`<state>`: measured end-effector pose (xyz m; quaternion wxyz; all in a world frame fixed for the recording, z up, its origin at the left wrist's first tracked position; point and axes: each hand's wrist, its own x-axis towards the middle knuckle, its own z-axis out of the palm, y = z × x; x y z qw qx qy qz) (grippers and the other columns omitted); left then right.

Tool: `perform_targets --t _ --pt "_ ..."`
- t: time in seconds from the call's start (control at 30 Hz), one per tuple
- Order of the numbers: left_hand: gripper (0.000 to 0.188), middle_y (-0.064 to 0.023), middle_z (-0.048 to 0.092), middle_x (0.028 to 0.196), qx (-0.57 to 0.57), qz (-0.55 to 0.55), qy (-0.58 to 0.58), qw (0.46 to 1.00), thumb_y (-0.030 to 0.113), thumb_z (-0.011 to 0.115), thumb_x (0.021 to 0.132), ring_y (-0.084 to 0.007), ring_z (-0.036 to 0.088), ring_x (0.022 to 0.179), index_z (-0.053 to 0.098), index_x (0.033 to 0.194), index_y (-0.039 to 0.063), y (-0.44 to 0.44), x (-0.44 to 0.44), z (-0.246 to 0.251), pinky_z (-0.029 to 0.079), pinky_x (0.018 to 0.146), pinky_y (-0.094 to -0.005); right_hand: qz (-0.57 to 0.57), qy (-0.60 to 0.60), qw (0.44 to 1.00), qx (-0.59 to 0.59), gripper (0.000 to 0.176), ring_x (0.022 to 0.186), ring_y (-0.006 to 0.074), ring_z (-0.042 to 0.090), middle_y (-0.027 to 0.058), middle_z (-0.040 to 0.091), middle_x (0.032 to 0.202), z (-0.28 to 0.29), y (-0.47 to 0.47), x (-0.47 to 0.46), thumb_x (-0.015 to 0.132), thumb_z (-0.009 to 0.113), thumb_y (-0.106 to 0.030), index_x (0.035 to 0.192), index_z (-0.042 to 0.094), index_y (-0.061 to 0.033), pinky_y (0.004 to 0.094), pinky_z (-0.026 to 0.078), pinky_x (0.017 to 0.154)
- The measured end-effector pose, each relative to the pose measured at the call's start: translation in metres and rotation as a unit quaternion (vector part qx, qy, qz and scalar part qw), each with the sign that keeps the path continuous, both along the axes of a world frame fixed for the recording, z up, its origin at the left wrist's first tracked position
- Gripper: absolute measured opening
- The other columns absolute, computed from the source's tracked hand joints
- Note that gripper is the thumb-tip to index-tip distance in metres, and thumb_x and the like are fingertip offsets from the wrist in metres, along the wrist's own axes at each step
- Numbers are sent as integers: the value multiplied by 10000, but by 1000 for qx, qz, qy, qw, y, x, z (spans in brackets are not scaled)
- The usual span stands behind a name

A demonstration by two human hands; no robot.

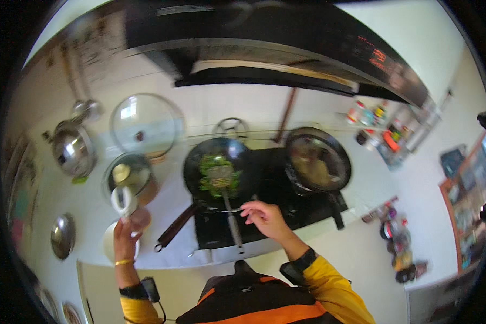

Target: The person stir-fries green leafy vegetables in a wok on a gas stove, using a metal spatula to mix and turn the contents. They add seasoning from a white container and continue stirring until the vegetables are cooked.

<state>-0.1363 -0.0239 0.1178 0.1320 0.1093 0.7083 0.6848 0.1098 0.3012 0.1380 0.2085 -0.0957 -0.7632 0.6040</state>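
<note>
My left hand (125, 235) is at a white handled object (124, 201), perhaps a small jug or cup, in front of a glass-lidded pot (134, 172); blur hides its exact kind. My right hand (263, 218) hovers over the near part of the black cooktop (214, 235), fingers loosely bent, holding nothing. Just left of it, a black wok (243, 162) holds chopped green vegetables (210, 168) with a metal ladle or turner (234, 231) lying in them, its handle over the near rim. The wok's dark handle (178, 227) points towards me on the left.
A second dark pan (344, 158) with brownish contents stands on the right of the cooktop. A glass lid (143, 121) leans against the back wall. Metal lids (63, 237) lie at left. Spice jars (401, 243) line the right side. The range hood (267, 32) hangs above.
</note>
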Motion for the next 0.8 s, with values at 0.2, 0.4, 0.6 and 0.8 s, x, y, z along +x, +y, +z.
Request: perform_targets --t 0.2,0.4,0.6,0.8 --pt "192 -15 590 877 88 -78 39 992 240 512 923 -109 554 854 568 1023 86 9 30 62 454 776 -258 170 77 981 -54 207 898 159 618 117 637 972 69 -63 -64 899 521 -30 1087 575 37 299 495 833" --pt "145 -24 582 916 141 -71 162 974 113 484 947 -106 535 876 552 1032 17 63 73 85 440 814 -277 199 64 978 8 278 854 143 610 94 639 938 95 -113 -124 847 646 -190 1019 605 24 279 487 765" --pt "228 -53 578 1076 144 -106 155 972 28 449 936 -129 533 971 511 1154 1 117 99 82 446 853 -275 36 51 998 -12 305 609 91 529 27 610 684 93 -102 -123 798 711 -268 828 618 21 259 438 552" --pt "310 -187 570 1051 151 -232 274 921 -4 510 853 -321 560 979 510 1163 -6 164 109 104 431 867 -334 -56 92 994 -1 226 667 64 491 -15 576 727 106 -45 -97 872 629 -233 878 628 -7 231 405 585"
